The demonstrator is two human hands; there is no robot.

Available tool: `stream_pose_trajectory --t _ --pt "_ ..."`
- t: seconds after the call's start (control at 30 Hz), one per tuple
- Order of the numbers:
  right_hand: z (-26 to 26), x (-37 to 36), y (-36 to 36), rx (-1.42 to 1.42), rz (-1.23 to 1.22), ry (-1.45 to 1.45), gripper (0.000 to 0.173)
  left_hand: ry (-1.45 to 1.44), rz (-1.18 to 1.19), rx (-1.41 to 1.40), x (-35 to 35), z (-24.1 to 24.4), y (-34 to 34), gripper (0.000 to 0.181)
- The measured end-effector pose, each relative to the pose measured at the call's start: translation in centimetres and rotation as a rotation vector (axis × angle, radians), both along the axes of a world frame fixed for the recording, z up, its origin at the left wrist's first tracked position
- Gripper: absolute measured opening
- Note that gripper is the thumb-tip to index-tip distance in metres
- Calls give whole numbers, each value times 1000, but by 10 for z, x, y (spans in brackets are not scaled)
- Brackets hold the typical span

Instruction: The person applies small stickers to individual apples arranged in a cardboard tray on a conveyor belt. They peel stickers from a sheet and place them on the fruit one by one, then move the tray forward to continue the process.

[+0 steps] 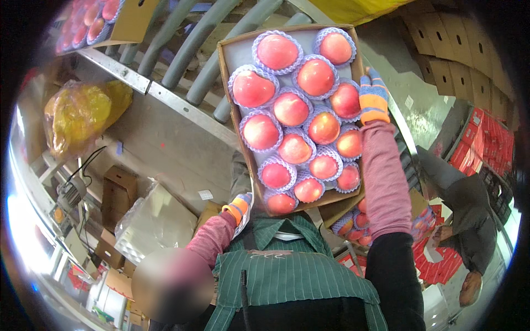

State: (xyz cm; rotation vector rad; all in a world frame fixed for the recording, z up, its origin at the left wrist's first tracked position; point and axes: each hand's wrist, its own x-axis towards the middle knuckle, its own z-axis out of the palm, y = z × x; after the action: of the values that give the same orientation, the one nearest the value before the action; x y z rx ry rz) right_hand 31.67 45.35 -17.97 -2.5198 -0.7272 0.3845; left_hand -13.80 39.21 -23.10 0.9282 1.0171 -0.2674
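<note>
In front of me, an open cardboard box (244, 136) lies partly over the roller conveyor. Several red apples (290, 109), each in a purple foam net, fill it in rows on a grey liner. My right hand (374, 97), in a blue and orange glove, holds the box's right wall from outside with its fingers stretched along it. Gloved the same way, my left hand (237, 208) is beside the near left corner, closed on a thin white sheet (244, 219) seen almost edge-on. Its fingertips are partly hidden.
Another apple box (131, 20) stands on the conveyor rollers (203, 78) at upper left. More netted apples (352, 223) show below my right forearm. A person (468, 219) is at right, near red cartons (482, 145). Stacked cardboard boxes (455, 53) stand beyond; a yellow bag (83, 116) is at left.
</note>
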Motion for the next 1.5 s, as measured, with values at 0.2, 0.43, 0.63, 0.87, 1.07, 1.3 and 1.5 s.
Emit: stream_pose_trajectory --t 0.2,0.43,0.63,0.87,1.07,1.3,1.5 --pt "71 -150 111 159 650 -166 39 -87 -430 396 -13 0 11 24" --pt "21 -174 158 -83 842 -415 46 -56 289 -169 -2 18 36 29" --pt "12 -112 189 -69 644 -598 43 32 391 -463 -3 21 48 26" --pt "21 -77 210 -242 450 -545 53 -7 264 -379 -9 16 62 26" --pt "13 28 166 -63 115 -589 55 19 463 -552 -9 30 81 29" --pt "4 -9 155 -271 359 -625 54 56 518 -425 10 38 69 41" --pt "8 40 156 -159 153 -640 48 -15 515 -342 5 26 55 45"
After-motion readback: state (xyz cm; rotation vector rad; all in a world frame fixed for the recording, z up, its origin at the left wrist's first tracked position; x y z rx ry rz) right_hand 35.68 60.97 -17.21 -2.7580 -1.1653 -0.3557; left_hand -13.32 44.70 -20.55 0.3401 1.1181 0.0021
